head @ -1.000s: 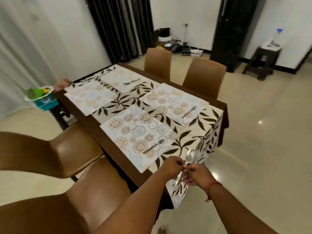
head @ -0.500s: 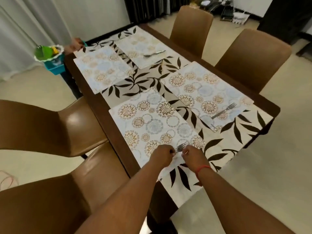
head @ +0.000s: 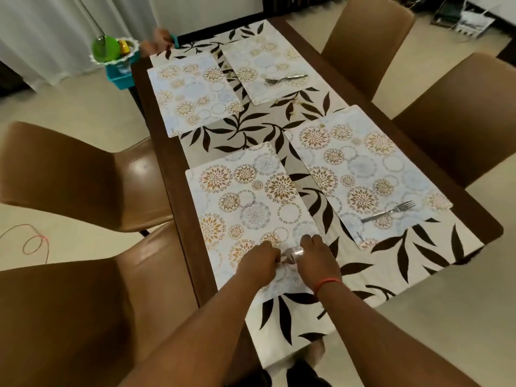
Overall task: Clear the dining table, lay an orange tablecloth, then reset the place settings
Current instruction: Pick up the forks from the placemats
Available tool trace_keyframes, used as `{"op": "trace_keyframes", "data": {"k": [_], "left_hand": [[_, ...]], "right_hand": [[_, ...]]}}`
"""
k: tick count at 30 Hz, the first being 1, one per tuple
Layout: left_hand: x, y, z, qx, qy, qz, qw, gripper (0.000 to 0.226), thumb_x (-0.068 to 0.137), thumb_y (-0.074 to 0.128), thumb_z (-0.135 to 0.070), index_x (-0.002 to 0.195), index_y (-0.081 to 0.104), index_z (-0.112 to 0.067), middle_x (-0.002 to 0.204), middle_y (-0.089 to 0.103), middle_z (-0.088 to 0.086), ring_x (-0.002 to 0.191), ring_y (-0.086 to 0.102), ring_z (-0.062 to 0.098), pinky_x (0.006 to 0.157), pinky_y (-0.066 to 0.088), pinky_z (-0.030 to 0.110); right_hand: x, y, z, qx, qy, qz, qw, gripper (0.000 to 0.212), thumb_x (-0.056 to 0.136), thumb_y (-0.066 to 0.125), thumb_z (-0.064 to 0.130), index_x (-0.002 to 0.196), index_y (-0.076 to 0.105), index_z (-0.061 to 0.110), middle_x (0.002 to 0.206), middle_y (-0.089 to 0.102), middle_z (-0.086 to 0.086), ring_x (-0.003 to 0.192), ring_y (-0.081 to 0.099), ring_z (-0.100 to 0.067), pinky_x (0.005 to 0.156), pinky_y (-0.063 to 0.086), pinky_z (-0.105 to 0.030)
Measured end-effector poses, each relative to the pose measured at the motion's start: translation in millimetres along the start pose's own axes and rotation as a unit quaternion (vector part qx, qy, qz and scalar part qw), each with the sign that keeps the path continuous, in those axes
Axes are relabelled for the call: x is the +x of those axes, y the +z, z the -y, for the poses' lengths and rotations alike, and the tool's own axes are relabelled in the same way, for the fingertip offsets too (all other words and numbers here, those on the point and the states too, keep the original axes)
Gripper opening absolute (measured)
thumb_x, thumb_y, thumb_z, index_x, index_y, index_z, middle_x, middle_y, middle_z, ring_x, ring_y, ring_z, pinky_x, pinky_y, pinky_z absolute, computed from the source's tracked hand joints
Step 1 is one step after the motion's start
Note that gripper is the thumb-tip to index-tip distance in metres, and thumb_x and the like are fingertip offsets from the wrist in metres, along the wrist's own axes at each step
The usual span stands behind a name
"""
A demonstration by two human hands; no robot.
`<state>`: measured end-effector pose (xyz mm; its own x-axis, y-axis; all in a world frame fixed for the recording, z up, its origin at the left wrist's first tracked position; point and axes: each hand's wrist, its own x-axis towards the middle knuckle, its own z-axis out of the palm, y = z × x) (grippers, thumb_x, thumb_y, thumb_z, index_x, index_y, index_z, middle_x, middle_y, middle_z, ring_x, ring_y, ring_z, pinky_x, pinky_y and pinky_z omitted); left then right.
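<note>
On the brown dining table (head: 173, 174) lies a white cloth with dark leaves (head: 251, 129), and several floral placemats sit on top of it. My left hand (head: 259, 263) and my right hand (head: 315, 255) meet over the near edge of the nearest placemat (head: 245, 208). Between them they pinch blurred silver cutlery (head: 293, 253); whether it is a fork or a spoon is unclear. One fork (head: 389, 212) lies on the right placemat (head: 363, 169). A second fork (head: 284, 78) lies on the far right placemat (head: 268, 62). The far left placemat (head: 190, 96) is bare.
Brown chairs stand on the left (head: 72, 174), at the near left (head: 69, 317) and along the right side (head: 458, 115). A teal basket (head: 120, 71) holding a green item sits off the far left corner. Another person's hand (head: 159, 41) is at the far end.
My hands, holding the cutlery, moved from beyond the table's near end to above the nearest placemat. The view dropped closer to the table. The spoon that lay on that placement is out of sight.
</note>
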<state>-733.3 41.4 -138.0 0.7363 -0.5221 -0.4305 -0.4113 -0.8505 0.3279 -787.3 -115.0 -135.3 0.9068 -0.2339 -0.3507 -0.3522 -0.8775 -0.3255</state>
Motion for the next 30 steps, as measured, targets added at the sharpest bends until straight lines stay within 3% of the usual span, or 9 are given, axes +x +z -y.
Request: {"op": "trace_keyframes", "data": {"k": [5, 12, 18, 23, 26, 30], "left_hand": [[-1, 4, 1, 0.035, -0.008, -0.033, 0.999, 0.02, 0.095, 0.058, -0.021, 0.112, 0.061, -0.011, 0.115, 0.054, 0.01, 0.106, 0.054, 0.03, 0.079, 0.047, 0.037], [-3, 6, 4, 0.074, -0.009, -0.068, 0.995, 0.042, 0.093, 0.061, -0.04, 0.124, 0.055, -0.013, 0.127, 0.049, 0.008, 0.114, 0.049, 0.029, 0.086, 0.045, 0.039], [-2, 7, -1, 0.097, 0.019, -0.033, 0.995, 0.026, 0.098, 0.055, -0.019, 0.121, 0.051, -0.009, 0.122, 0.051, 0.012, 0.11, 0.051, 0.031, 0.074, 0.042, 0.038], [2, 8, -3, 0.071, 0.024, 0.002, 0.997, 0.018, 0.097, 0.055, -0.014, 0.114, 0.059, -0.009, 0.112, 0.055, 0.013, 0.102, 0.057, 0.032, 0.075, 0.047, 0.039], [10, 4, -5, 0.035, 0.041, 0.02, 0.998, 0.019, 0.1, 0.051, -0.019, 0.11, 0.063, -0.007, 0.108, 0.056, 0.015, 0.095, 0.06, 0.033, 0.075, 0.047, 0.039], [25, -11, -21, -0.055, 0.054, 0.03, 0.997, 0.017, 0.098, 0.055, -0.018, 0.105, 0.067, -0.01, 0.103, 0.062, 0.012, 0.094, 0.06, 0.028, 0.077, 0.045, 0.035]], "right_hand": [[10, 0, -1, -0.023, -0.035, 0.018, 0.999, 0.04, 0.091, 0.055, 0.018, 0.13, 0.047, 0.015, 0.128, 0.042, -0.011, 0.106, 0.055, -0.031, 0.078, 0.048, -0.036], [14, 8, 0, -0.021, -0.052, 0.03, 0.998, 0.039, 0.088, 0.049, 0.005, 0.126, 0.046, 0.013, 0.124, 0.041, -0.012, 0.089, 0.058, -0.03, 0.068, 0.043, -0.034], [16, 12, 2, 0.013, -0.043, 0.024, 0.999, 0.023, 0.092, 0.049, 0.008, 0.115, 0.049, 0.01, 0.116, 0.048, -0.011, 0.09, 0.059, -0.029, 0.069, 0.04, -0.031], [16, 7, 1, 0.057, -0.016, 0.029, 0.998, 0.005, 0.092, 0.051, 0.009, 0.095, 0.053, 0.013, 0.099, 0.06, -0.011, 0.087, 0.057, -0.026, 0.069, 0.037, -0.03], [17, -2, -2, 0.103, 0.031, 0.016, 0.994, 0.006, 0.091, 0.056, 0.01, 0.09, 0.058, 0.016, 0.097, 0.06, -0.007, 0.086, 0.057, -0.022, 0.072, 0.044, -0.03], [19, -23, -10, 0.175, 0.096, -0.023, 0.98, 0.015, 0.09, 0.056, 0.004, 0.098, 0.067, 0.01, 0.105, 0.062, -0.01, 0.096, 0.06, -0.027, 0.081, 0.049, -0.032]]}}
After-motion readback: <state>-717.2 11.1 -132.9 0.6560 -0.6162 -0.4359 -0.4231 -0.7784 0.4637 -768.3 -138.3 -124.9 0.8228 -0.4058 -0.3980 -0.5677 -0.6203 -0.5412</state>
